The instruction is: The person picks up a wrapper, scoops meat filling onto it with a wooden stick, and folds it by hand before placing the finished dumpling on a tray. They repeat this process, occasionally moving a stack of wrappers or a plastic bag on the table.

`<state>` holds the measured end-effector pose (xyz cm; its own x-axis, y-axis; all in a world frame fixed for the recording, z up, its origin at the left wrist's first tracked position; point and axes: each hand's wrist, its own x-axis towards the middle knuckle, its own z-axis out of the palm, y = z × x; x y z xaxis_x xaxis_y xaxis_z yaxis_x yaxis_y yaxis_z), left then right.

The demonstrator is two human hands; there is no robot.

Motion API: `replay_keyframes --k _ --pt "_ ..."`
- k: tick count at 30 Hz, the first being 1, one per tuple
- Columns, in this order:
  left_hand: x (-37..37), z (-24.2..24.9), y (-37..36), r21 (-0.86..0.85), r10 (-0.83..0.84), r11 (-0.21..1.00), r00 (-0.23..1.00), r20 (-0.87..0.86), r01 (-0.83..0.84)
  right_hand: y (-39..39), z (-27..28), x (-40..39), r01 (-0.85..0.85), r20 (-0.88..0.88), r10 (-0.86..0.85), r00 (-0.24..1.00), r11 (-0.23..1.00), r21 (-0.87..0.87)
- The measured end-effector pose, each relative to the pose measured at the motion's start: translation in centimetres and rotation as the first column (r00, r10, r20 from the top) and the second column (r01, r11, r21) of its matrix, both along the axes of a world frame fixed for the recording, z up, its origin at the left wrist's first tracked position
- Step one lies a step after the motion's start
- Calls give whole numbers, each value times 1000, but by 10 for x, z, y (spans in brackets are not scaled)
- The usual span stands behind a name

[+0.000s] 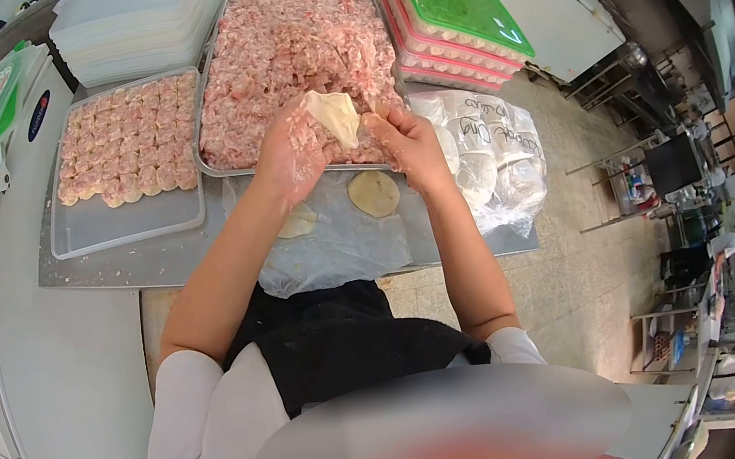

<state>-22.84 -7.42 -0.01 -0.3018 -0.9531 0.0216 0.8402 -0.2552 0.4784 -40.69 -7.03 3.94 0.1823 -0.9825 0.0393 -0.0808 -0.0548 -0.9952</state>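
A pale dough wrapper is held up over the tray of minced meat. My left hand grips the wrapper's left side, with bits of mince stuck to the palm and fingers. At the wrapper's right edge, my right hand has its thumb and fingers pinched together; what they hold is too small to make out. Pink minced meat heaps the big metal tray beneath and beyond both hands. Below them, a round wrapper lies on a clear plastic bag, with another wrapper partly hidden by my left forearm.
To the left, a plastic tray carries rows of filled dumplings. Stacked clear trays stand behind it. On the right are pink trays under a green lid and a bagged pack of wrappers with handwriting. A white cabinet flanks the table.
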Motion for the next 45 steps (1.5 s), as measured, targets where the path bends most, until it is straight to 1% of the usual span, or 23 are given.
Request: replay_keyframes --k 2,4,5,9,11,15,17,18,20,21,23,25,27,29,32,34,38,40,41,42,43,44,45 --pt "-3 0 0 29 40 999 999 1 -40 -1 -2 4 -20 -25 20 999 1000 -8" --pt "-4 6 5 81 162 980 961 222 -184 -4 -6 7 -51 -51 50 997 998 -33" --pt "-1 6 5 80 165 979 962 219 -186 -6 -7 9 -81 -74 77 994 995 -56" --pt "10 8 1 56 133 990 991 7 -133 -5 -5 15 4 -34 -8 999 995 -103" --pt "13 11 -4 95 170 982 983 -74 -163 -4 2 8 53 -29 -51 998 996 75" --pt "16 33 -13 116 190 979 948 -257 -165 -8 -20 13 77 -55 -73 996 994 79" --pt "21 42 -16 117 182 981 938 -295 -154 -12 -40 15 -38 -352 -53 934 968 -247" --pt "26 44 -16 128 205 976 940 -272 -176 -11 -37 12 -38 -353 -53 934 969 -246" --pt "34 41 -24 136 229 970 942 -246 -201 -6 -15 3 -249 -609 -193 769 787 -564" --pt "36 32 -31 92 314 949 922 -227 -301 3 4 3 -249 -608 -191 771 787 -564" --pt "40 23 -37 48 404 914 890 -211 -403 20 40 6 -315 -873 -275 404 854 -414" --pt "40 27 -34 188 335 932 934 -123 -309 16 27 14 -335 -837 -296 460 816 -472" --pt "39 46 -21 189 341 929 935 -97 -319 18 33 15 -346 -795 -319 516 772 -533" --pt "39 51 -17 190 358 922 931 -78 -338 24 70 14 -378 -918 -279 281 848 -373" --pt "42 41 -29 178 334 932 939 -87 -315 41 86 22 -379 -822 -384 421 748 -544" --pt "35 49 -29 214 361 919 925 -119 -331 30 63 19 -445 -868 -358 345 752 -487" --pt "42 54 -15 147 361 931 905 -224 -335 13 66 -3 -468 -833 -279 477 722 -509" --pt "50 49 -15 -154 229 963 973 25 -222 8 63 -15 -222 -603 -148 784 840 -495" --pt "55 46 -14 -156 229 962 973 25 -223 9 64 -23 -157 -606 -48 794 947 -279" --pt "59 51 -7 -338 278 923 924 264 -182 12 65 -26 -155 -606 -48 794 948 -279" --pt "61 55 -3 -495 355 864 808 470 -91 14 66 -29 -176 -583 80 808 978 -111" --pt "62 56 -3 -496 357 863 807 471 -92 16 67 -29 -205 -538 204 818 977 58" --pt "63 58 -4 -657 546 752 613 571 -57 20 70 -27 -208 -537 205 818 977 56"
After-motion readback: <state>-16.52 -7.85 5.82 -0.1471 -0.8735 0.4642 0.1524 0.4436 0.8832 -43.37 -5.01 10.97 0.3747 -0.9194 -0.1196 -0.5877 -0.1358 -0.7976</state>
